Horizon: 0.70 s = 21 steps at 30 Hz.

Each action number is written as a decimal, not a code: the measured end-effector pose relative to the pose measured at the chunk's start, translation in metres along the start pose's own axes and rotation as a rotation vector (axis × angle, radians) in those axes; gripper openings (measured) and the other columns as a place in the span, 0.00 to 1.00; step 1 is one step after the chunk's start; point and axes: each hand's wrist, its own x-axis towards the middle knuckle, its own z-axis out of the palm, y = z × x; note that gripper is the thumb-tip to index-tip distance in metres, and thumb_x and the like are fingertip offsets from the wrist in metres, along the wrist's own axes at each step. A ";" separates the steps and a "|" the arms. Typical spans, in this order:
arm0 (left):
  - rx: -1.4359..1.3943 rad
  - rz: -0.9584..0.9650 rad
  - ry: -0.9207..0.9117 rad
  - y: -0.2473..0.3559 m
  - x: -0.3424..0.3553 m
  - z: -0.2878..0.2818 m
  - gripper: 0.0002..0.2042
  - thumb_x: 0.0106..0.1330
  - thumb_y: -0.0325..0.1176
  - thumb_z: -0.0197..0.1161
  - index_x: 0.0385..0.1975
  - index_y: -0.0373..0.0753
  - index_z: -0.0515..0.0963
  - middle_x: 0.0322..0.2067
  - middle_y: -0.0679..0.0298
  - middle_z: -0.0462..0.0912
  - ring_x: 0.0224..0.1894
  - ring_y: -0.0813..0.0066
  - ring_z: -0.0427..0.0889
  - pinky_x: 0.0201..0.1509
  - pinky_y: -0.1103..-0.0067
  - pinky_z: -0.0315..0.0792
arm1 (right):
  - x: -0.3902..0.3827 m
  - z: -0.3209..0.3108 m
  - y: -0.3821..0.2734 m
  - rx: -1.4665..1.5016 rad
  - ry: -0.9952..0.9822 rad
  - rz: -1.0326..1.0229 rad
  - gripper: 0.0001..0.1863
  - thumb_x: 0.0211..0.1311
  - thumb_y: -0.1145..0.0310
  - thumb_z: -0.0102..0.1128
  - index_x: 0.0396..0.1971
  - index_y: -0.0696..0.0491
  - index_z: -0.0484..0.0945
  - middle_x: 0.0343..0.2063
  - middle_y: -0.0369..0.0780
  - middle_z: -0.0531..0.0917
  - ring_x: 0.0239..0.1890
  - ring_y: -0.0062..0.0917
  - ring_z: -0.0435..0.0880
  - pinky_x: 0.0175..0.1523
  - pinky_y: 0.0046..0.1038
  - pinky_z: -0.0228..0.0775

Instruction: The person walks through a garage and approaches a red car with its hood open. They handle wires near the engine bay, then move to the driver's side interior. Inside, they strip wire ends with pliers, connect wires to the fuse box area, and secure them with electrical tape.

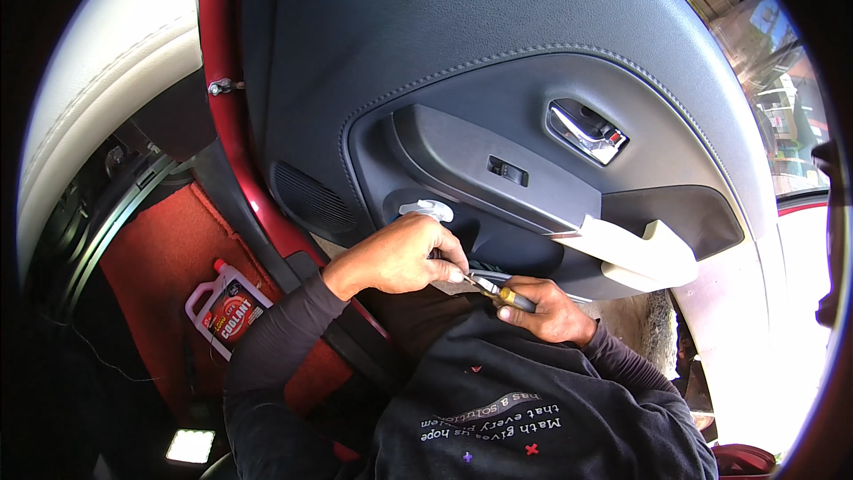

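My right hand is wrapped round a pair of pliers with yellow and grey handles. Their metal jaws point left, toward my other hand. Thumb and fingers of my left hand pinch together right at the jaw tips, on something small and thin whose kind I cannot make out. Both hands are over my lap, just in front of the lower part of a car door panel. Behind my left wrist a whitish, crumpled-looking item shows by the door pocket.
On the door are an inner handle, a window switch and a cream armrest pull. To the left, a pale jug with a red cap lies on a red floor mat. A lit white panel is at lower left.
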 end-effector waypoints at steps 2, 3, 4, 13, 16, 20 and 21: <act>-0.006 -0.001 0.007 0.000 0.000 0.000 0.09 0.62 0.31 0.73 0.39 0.35 0.89 0.31 0.56 0.88 0.37 0.64 0.85 0.44 0.70 0.75 | 0.000 0.001 0.000 0.005 0.009 0.004 0.16 0.69 0.63 0.69 0.41 0.63 0.81 0.36 0.46 0.82 0.39 0.37 0.83 0.46 0.36 0.74; 0.000 -0.006 0.012 -0.001 0.001 0.000 0.09 0.62 0.31 0.73 0.39 0.35 0.89 0.31 0.55 0.88 0.36 0.64 0.85 0.44 0.70 0.75 | 0.001 0.001 0.000 0.012 0.011 0.012 0.16 0.69 0.62 0.69 0.41 0.62 0.81 0.36 0.46 0.82 0.39 0.37 0.83 0.46 0.36 0.74; 0.005 -0.012 0.017 0.000 0.001 0.001 0.09 0.62 0.31 0.73 0.39 0.35 0.89 0.31 0.55 0.88 0.36 0.64 0.85 0.44 0.70 0.75 | 0.001 0.002 0.001 0.020 0.013 0.021 0.16 0.69 0.62 0.68 0.41 0.62 0.81 0.36 0.46 0.82 0.39 0.37 0.83 0.46 0.36 0.74; 0.025 -0.033 0.080 0.004 0.001 0.006 0.07 0.62 0.28 0.72 0.36 0.33 0.89 0.29 0.53 0.88 0.33 0.64 0.87 0.41 0.70 0.77 | 0.002 0.005 0.005 -0.089 0.010 0.035 0.11 0.71 0.67 0.66 0.40 0.62 0.80 0.35 0.43 0.81 0.36 0.28 0.78 0.44 0.31 0.72; 0.012 -0.032 0.127 0.003 0.002 0.010 0.07 0.61 0.28 0.71 0.36 0.33 0.88 0.29 0.52 0.88 0.33 0.63 0.87 0.41 0.70 0.77 | 0.002 0.005 0.006 -0.038 0.012 0.116 0.13 0.71 0.66 0.67 0.41 0.62 0.80 0.34 0.42 0.80 0.35 0.24 0.76 0.43 0.30 0.71; -0.025 -0.049 0.147 -0.001 0.004 0.016 0.08 0.61 0.29 0.71 0.36 0.32 0.88 0.28 0.52 0.88 0.32 0.63 0.87 0.40 0.71 0.77 | 0.003 0.004 0.008 0.003 0.038 0.193 0.20 0.69 0.56 0.69 0.42 0.62 0.82 0.29 0.47 0.84 0.32 0.28 0.80 0.41 0.35 0.74; -0.027 -0.051 0.145 -0.002 0.005 0.017 0.08 0.61 0.29 0.71 0.36 0.32 0.88 0.28 0.52 0.88 0.32 0.63 0.87 0.40 0.71 0.77 | 0.003 0.004 0.008 -0.005 0.035 0.244 0.20 0.69 0.56 0.69 0.42 0.62 0.83 0.27 0.46 0.83 0.31 0.25 0.79 0.41 0.34 0.73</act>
